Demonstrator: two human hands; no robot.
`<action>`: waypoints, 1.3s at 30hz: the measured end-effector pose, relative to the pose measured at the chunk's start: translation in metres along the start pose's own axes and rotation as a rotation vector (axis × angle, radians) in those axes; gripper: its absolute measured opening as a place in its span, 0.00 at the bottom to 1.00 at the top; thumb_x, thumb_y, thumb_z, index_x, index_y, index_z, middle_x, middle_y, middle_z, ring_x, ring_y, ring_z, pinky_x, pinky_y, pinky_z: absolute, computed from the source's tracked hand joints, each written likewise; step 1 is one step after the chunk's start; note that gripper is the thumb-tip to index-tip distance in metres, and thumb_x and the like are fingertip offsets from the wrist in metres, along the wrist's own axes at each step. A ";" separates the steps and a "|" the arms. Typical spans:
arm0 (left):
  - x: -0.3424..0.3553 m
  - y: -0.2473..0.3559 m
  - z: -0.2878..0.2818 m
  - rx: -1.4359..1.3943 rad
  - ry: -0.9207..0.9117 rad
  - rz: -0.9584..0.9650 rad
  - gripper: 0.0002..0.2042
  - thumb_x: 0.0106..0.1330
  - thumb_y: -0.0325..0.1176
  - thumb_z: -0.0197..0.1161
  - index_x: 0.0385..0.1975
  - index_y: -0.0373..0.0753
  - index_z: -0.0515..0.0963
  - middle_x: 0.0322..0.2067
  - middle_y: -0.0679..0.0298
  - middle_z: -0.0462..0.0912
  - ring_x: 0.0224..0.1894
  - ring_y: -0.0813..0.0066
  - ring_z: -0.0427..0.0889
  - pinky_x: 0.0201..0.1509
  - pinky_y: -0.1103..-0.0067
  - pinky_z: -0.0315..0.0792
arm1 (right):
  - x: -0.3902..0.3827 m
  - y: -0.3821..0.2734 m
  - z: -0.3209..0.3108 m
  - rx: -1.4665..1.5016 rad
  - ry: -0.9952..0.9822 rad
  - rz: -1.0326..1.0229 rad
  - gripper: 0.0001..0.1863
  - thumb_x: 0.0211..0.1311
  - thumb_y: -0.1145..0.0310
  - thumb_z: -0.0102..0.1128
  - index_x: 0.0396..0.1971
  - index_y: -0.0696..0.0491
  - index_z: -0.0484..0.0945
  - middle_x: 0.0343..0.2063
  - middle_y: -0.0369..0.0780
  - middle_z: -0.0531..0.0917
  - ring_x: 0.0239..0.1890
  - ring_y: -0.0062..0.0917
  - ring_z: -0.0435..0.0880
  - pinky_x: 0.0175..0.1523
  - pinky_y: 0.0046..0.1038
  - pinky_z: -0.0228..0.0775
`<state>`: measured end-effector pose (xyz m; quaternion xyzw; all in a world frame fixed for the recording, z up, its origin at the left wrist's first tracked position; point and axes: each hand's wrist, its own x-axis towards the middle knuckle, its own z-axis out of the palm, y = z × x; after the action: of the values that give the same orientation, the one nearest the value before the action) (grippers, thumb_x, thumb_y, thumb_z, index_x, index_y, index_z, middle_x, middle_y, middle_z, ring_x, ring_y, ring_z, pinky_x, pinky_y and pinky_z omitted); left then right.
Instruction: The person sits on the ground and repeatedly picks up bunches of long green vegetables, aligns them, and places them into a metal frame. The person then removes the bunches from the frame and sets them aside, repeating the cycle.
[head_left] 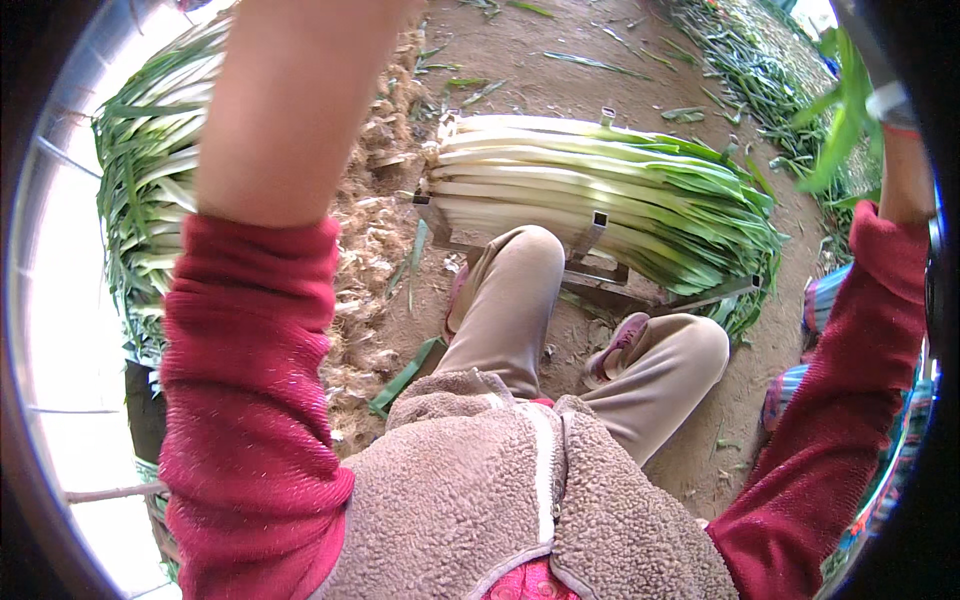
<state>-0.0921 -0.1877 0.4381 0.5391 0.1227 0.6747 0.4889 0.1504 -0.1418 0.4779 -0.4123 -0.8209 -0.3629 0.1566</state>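
Note:
My left forearm [290, 110], bare above a pushed-up red sleeve, rises past the top edge, and the left hand is out of the picture. At the right rim my right wrist [906, 175] shows, with a pale band and something grey above it, perhaps a glove. The fingers cannot be made out there. Green leaves [845, 115] hang right beside that wrist, and what holds them is unclear. In front of my knees a large bundle of leeks [590, 180] lies in a low metal frame [590, 240], white ends left, green leaves right. Neither hand touches the bundle.
A tall stack of leeks [150, 180] stands at the left, its pale roots [365, 215] facing the middle. Leaf scraps [600, 65] litter the dirt floor. A heap of cut leaves [745, 70] runs along the far right. Striped blue fabric [790, 385] is at the right.

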 end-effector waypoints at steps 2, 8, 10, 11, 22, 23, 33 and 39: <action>-0.008 -0.031 -0.013 -0.136 0.040 -0.062 0.24 0.66 0.44 0.64 0.56 0.36 0.72 0.47 0.51 0.82 0.53 0.56 0.80 0.62 0.57 0.72 | -0.015 0.019 0.018 -0.080 -0.045 0.045 0.33 0.60 0.69 0.65 0.65 0.53 0.65 0.51 0.48 0.80 0.50 0.38 0.82 0.54 0.34 0.76; -0.076 -0.161 -0.104 -0.577 0.401 -0.424 0.23 0.68 0.41 0.62 0.56 0.32 0.70 0.51 0.47 0.79 0.56 0.52 0.79 0.64 0.56 0.73 | -0.071 0.012 0.149 0.400 -0.018 -0.205 0.38 0.52 0.74 0.67 0.66 0.42 0.65 0.37 0.44 0.83 0.34 0.40 0.84 0.41 0.37 0.78; -0.117 -0.207 -0.143 -0.811 0.578 -0.657 0.15 0.73 0.36 0.53 0.52 0.33 0.69 0.49 0.47 0.79 0.50 0.53 0.81 0.56 0.57 0.80 | -0.092 -0.021 0.203 0.290 -0.093 -0.313 0.44 0.44 0.75 0.67 0.67 0.40 0.64 0.33 0.40 0.78 0.31 0.33 0.82 0.35 0.33 0.76; -0.138 -0.231 -0.160 -0.756 0.651 -0.695 0.20 0.69 0.35 0.61 0.54 0.30 0.68 0.49 0.45 0.79 0.53 0.50 0.80 0.58 0.55 0.79 | -0.106 -0.041 0.227 0.162 -0.282 -0.275 0.47 0.43 0.71 0.71 0.68 0.40 0.62 0.34 0.41 0.78 0.33 0.32 0.82 0.35 0.33 0.76; -0.250 -0.303 -0.243 -0.309 0.677 -1.160 0.23 0.66 0.51 0.63 0.46 0.34 0.78 0.40 0.54 0.85 0.43 0.61 0.86 0.47 0.66 0.81 | -0.170 -0.121 0.332 0.656 -0.380 -0.114 0.19 0.58 0.68 0.62 0.51 0.47 0.78 0.44 0.43 0.80 0.47 0.41 0.77 0.51 0.39 0.69; -0.250 -0.301 -0.237 -0.282 0.708 -1.159 0.22 0.66 0.51 0.63 0.44 0.34 0.79 0.38 0.54 0.86 0.41 0.62 0.86 0.45 0.67 0.81 | -0.170 -0.121 0.329 0.634 -0.399 -0.092 0.19 0.58 0.69 0.62 0.52 0.47 0.78 0.44 0.43 0.80 0.46 0.41 0.77 0.51 0.39 0.70; -0.262 -0.273 -0.227 0.067 0.598 -0.937 0.14 0.70 0.41 0.62 0.39 0.34 0.80 0.30 0.60 0.85 0.29 0.73 0.85 0.35 0.75 0.82 | -0.148 -0.078 0.324 1.117 -0.412 0.358 0.27 0.56 0.88 0.51 0.56 0.51 0.76 0.39 0.45 0.77 0.38 0.32 0.79 0.41 0.28 0.74; -0.271 -0.232 -0.277 0.653 0.874 -0.432 0.08 0.71 0.31 0.58 0.40 0.32 0.79 0.34 0.61 0.85 0.31 0.78 0.83 0.35 0.81 0.81 | -0.066 -0.074 0.348 0.819 -0.186 -0.215 0.23 0.61 0.86 0.49 0.57 0.56 0.74 0.40 0.48 0.76 0.40 0.36 0.77 0.47 0.32 0.71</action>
<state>-0.2200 -0.1882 0.0048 0.2964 0.6217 0.6467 0.3278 0.1468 0.0440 0.1677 -0.2590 -0.9460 0.0169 0.1940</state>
